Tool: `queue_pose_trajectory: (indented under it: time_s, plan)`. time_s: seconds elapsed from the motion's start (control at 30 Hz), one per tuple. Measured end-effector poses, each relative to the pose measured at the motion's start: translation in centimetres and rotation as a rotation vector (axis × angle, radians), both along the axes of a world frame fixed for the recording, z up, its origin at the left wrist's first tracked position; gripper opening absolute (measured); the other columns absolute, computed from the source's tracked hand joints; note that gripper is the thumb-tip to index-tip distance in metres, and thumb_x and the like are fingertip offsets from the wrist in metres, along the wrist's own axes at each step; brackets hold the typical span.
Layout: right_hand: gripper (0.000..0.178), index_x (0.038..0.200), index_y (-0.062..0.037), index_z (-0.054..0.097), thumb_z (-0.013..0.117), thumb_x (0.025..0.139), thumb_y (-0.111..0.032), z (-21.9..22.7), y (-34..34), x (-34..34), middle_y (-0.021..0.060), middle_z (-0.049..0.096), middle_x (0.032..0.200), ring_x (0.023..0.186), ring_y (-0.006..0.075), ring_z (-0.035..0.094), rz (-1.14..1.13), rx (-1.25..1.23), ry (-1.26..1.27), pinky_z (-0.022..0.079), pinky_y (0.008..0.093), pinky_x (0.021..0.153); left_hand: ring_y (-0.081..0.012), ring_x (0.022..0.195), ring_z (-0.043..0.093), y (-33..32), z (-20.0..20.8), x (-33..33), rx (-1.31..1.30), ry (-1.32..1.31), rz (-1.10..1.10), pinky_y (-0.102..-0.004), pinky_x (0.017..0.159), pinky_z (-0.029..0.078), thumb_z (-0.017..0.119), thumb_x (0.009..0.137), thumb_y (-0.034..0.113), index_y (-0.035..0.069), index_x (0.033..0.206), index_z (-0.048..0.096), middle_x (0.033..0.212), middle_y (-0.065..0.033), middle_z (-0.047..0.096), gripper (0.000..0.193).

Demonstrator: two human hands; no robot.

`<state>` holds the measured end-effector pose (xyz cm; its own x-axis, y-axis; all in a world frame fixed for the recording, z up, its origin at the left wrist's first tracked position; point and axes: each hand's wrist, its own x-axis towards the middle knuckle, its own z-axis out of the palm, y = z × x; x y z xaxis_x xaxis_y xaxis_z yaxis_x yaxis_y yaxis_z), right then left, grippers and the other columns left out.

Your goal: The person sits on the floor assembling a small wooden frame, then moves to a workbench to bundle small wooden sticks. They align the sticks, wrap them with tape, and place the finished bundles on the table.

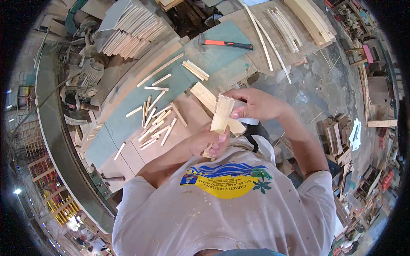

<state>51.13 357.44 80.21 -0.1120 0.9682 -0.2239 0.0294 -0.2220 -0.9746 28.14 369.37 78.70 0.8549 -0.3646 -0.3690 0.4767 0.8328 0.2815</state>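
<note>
My left hand (210, 141) is wrapped round the lower part of a short, flat wooden block (223, 113) held upright in front of my shirt. At the block's upper end is my right hand (255, 103), its fingers curled over the top and its thumb bent towards the side. Between that thumb and the fingers shows a pale grey sheet-like piece (240, 105); its exact kind is unclear. Behind the block a wider wooden board (204, 95) lies slanting, partly hidden by the block and my hands.
Several thin wooden sticks (153, 128) lie scattered on the worktop (115, 128) to the left. A hammer (226, 43) with an orange and black handle rests farther off. Stacked wooden slats (132, 34) stand at the far left, long strips (262, 38) at the far right.
</note>
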Motion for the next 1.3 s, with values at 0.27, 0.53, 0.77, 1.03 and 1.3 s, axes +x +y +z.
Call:
queue_pose_trajectory:
  time_s: [0.27, 0.53, 0.77, 1.03, 1.3]
  plan:
    - [0.081, 0.135, -0.0041, 0.058, 0.08, 0.079, -0.059, 1.8, 1.8, 0.9, 0.0038, 0.064, 0.118, 0.112, 0.0131, 0.056, 0.083, 0.052, 0.245, 0.045, 0.0315, 0.098, -0.0077, 0.043, 0.037, -1.8, -0.3, 2.5, -0.463, -0.321, -0.111, -0.0262, 0.041, 0.03, 0.073, 0.087, 0.029, 0.012, 0.079, 0.046, 0.057, 0.0034, 0.04, 0.033]
    - [0.071, 0.124, -0.0025, 0.061, 0.081, 0.081, -0.056, 0.6, 1.7, 1.8, 0.0022, 0.065, 0.112, 0.106, 0.0105, 0.057, 0.054, -0.037, 0.247, 0.046, 0.0304, 0.094, -0.021, 0.059, 0.06, -0.4, -1.6, 2.7, 0.075, -0.26, 0.061, -0.0306, 0.056, 0.049, 0.075, 0.084, 0.034, 0.003, 0.1, 0.058, 0.071, -0.0086, 0.061, 0.038]
    - [0.055, 0.125, 0.0014, 0.06, 0.074, 0.092, -0.04, -3.2, 4.2, -1.0, 0.0088, 0.066, 0.114, 0.105, 0.0154, 0.059, -0.404, -0.178, -0.142, 0.047, 0.0326, 0.094, -0.0357, 0.098, 0.068, 1.9, -1.1, 3.1, 2.068, 0.101, 0.104, -0.0463, 0.086, 0.054, 0.076, 0.082, 0.031, -0.002, 0.126, 0.055, 0.105, -0.0207, 0.068, 0.059]
    - [0.057, 0.134, 0.0017, 0.054, 0.076, 0.091, -0.027, -3.9, 5.5, -3.0, 0.011, 0.066, 0.116, 0.105, 0.0181, 0.059, -0.399, -0.125, -0.25, 0.048, 0.0339, 0.094, -0.0395, 0.085, 0.07, 3.9, -4.2, 3.0, 1.957, 0.403, 0.036, -0.0491, 0.078, 0.055, 0.072, 0.085, 0.028, -0.002, 0.1, 0.069, 0.086, -0.022, 0.072, 0.033]
    - [0.08, 0.14, 0.0004, 0.051, 0.082, 0.083, -0.047, -2.6, 4.6, -1.1, 0.0106, 0.064, 0.121, 0.113, 0.0169, 0.058, -0.177, -0.091, -0.062, 0.047, 0.034, 0.099, -0.021, 0.057, 0.064, 3.5, -2.3, 1.4, 1.359, 0.217, 0.022, -0.0343, 0.055, 0.05, 0.072, 0.089, 0.024, -0.001, 0.099, 0.067, 0.07, -0.0109, 0.066, 0.027]
